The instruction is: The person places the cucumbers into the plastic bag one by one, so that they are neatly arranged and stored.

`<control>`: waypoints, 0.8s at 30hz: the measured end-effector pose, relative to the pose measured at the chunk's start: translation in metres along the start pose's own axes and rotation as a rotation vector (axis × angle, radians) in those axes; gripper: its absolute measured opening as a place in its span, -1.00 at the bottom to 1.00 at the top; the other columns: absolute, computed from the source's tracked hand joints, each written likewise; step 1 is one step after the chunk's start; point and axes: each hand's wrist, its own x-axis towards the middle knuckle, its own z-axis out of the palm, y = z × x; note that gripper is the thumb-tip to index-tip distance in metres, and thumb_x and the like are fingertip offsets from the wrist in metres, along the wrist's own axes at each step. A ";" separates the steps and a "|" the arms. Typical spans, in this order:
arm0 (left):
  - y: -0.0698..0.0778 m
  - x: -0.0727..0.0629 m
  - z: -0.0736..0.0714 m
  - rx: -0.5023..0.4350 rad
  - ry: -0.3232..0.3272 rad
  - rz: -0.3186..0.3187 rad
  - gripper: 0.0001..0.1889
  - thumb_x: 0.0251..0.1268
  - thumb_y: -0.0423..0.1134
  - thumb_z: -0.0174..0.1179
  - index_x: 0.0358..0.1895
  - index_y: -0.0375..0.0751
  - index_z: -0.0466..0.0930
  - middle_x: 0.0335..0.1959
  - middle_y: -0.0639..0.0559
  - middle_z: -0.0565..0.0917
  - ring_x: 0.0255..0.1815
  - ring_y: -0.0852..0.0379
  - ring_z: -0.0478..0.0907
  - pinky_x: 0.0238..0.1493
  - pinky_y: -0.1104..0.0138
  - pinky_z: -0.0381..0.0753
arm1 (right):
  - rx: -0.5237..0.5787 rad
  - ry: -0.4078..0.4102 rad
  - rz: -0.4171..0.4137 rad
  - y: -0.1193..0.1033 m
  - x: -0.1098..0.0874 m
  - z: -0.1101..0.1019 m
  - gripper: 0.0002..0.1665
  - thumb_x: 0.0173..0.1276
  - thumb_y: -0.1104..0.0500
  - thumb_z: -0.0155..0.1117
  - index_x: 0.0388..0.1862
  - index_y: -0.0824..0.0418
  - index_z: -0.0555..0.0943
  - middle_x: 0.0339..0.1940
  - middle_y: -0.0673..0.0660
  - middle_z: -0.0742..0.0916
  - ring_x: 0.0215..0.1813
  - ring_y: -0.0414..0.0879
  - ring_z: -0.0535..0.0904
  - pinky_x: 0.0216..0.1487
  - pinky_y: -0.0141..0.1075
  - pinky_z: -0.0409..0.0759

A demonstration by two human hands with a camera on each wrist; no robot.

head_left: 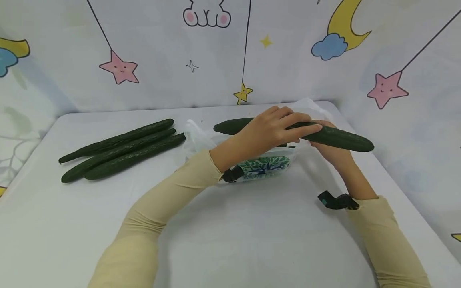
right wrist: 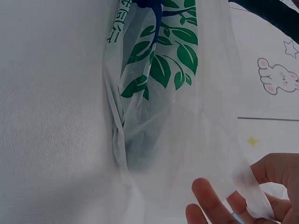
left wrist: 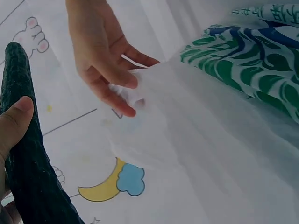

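My left hand [head_left: 268, 128] grips a long dark green cucumber [head_left: 342, 139], held up nearly level over a white plastic bag [head_left: 266, 167] printed with green leaves and a blue trunk. In the left wrist view the thumb lies along the cucumber [left wrist: 28, 154]. My right hand [head_left: 333, 154] is behind and below the cucumber's right part in the head view. Its thumb and fingers pinch the thin edge of the bag, as the right wrist view shows at the hand [right wrist: 257, 196]. A dark shape [right wrist: 145, 147] shows through the bag's film.
Three more cucumbers [head_left: 133, 154] lie side by side at the left of the white table [head_left: 245, 236]. A patterned cloth wall [head_left: 162, 44] rises behind the table's far edge. Dark wrist straps [head_left: 336, 201] show at both sleeves.
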 end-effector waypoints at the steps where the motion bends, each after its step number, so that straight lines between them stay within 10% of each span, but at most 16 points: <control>1: -0.002 -0.002 0.002 -0.010 -0.024 -0.013 -0.64 0.56 -0.16 -0.05 0.31 -0.01 0.50 0.16 0.01 0.59 0.03 0.05 0.59 0.04 0.31 0.55 | 0.016 0.009 0.000 0.000 0.000 0.000 -0.51 0.46 0.25 0.16 0.29 0.46 0.41 0.13 0.43 0.57 -0.17 -0.24 0.53 -0.23 -0.68 0.34; 7: -0.012 -0.014 0.018 -0.039 -0.110 -0.094 -0.56 0.39 -0.04 0.19 0.29 -0.02 0.51 0.11 -0.01 0.58 -0.03 0.03 0.60 0.06 0.30 0.56 | 0.092 0.054 -0.036 0.000 0.000 -0.001 -0.54 0.37 0.37 0.20 0.23 0.46 0.46 -0.15 0.26 0.65 -0.37 -0.51 0.47 -0.34 -0.63 0.43; 16: -0.017 -0.028 0.030 -0.072 -0.192 -0.196 -0.49 0.32 -0.05 0.25 0.30 -0.06 0.48 0.08 -0.05 0.58 -0.12 0.04 0.64 -0.01 0.32 0.61 | 0.050 0.057 0.054 0.001 -0.006 -0.003 -0.50 0.41 0.25 0.18 0.31 0.29 0.43 0.03 0.39 0.63 -0.45 -0.59 0.47 -0.45 -0.60 0.42; 24: -0.026 -0.028 0.024 -0.252 0.008 -0.291 -0.52 0.32 -0.12 0.26 0.26 -0.17 0.52 0.07 -0.13 0.57 -0.11 0.02 0.59 -0.01 0.37 0.56 | 0.083 0.025 0.110 -0.001 -0.006 -0.005 -0.44 0.43 0.19 0.16 0.38 0.28 0.39 0.12 0.36 0.55 -0.43 -0.57 0.49 -0.41 -0.55 0.41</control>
